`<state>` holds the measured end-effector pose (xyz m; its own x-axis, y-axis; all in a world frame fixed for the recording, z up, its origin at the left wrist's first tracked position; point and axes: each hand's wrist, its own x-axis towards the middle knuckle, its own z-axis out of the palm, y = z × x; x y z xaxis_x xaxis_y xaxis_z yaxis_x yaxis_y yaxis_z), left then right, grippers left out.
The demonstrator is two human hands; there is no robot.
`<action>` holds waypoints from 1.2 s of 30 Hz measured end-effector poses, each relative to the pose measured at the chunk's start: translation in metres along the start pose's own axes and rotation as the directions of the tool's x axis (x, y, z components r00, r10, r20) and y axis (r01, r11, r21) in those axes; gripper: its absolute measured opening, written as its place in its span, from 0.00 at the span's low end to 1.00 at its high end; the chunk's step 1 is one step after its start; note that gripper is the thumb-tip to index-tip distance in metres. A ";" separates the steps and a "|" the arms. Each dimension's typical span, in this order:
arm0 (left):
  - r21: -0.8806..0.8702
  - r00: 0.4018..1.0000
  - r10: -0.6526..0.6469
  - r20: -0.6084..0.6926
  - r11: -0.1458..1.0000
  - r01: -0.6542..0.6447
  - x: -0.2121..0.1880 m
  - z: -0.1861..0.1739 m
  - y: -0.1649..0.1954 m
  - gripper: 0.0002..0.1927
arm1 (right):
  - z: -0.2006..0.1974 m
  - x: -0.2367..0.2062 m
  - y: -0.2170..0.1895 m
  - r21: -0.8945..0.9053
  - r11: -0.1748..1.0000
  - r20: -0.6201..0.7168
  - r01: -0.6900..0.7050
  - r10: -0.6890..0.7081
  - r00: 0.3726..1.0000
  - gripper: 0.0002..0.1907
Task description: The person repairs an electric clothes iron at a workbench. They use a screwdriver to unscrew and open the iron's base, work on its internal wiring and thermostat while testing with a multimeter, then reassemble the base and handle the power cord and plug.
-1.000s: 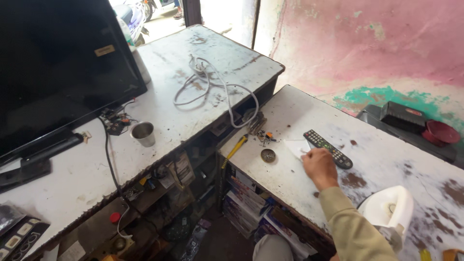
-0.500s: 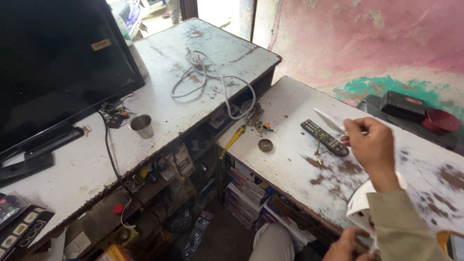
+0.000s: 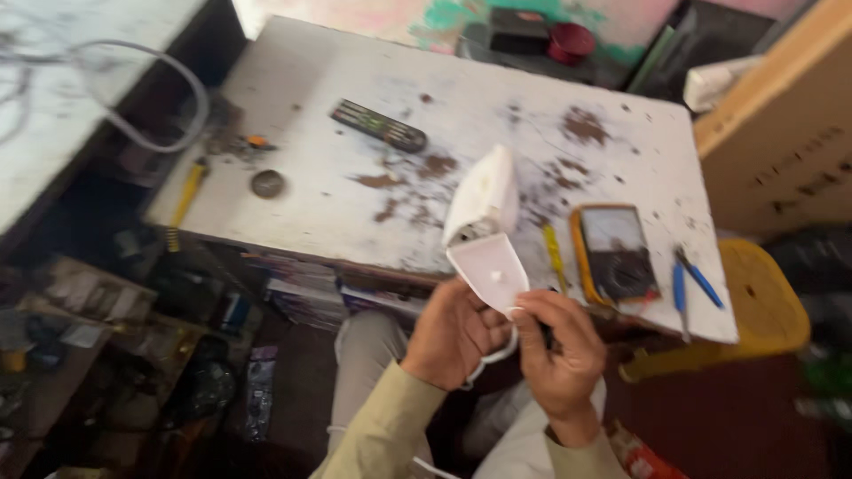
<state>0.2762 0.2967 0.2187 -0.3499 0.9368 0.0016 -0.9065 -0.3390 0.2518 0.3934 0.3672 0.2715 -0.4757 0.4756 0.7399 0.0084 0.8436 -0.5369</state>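
White plastic, wedge-shaped and scuffed, the iron (image 3: 484, 222) is hanging over the front edge of the stained table (image 3: 337, 191). The left hand (image 3: 453, 333) is curling shut around its lower end, while the right hand (image 3: 555, 346) is pinching its handle loop, fingers closed.
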 end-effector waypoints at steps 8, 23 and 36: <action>0.217 0.989 0.092 0.114 0.969 -0.115 -0.006 0.026 0.004 0.45 | -0.044 0.008 0.007 0.017 0.974 -0.020 -0.225 0.225 0.974 0.05; 0.197 0.984 0.158 0.083 0.965 -0.172 0.005 -0.012 -0.010 0.08 | -0.010 -0.017 0.042 0.367 0.707 0.332 -0.605 0.508 0.795 0.23; 0.599 0.947 0.315 -0.060 0.770 -0.218 -0.022 -0.078 0.023 0.13 | -0.004 -0.011 0.055 0.224 0.675 0.476 -0.703 0.554 0.683 0.26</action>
<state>0.2445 0.2612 0.1488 -0.6309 0.7755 0.0231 -0.4801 -0.4136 0.7736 0.4020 0.4091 0.2357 -0.7390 0.6735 0.0155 0.1431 0.1795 -0.9733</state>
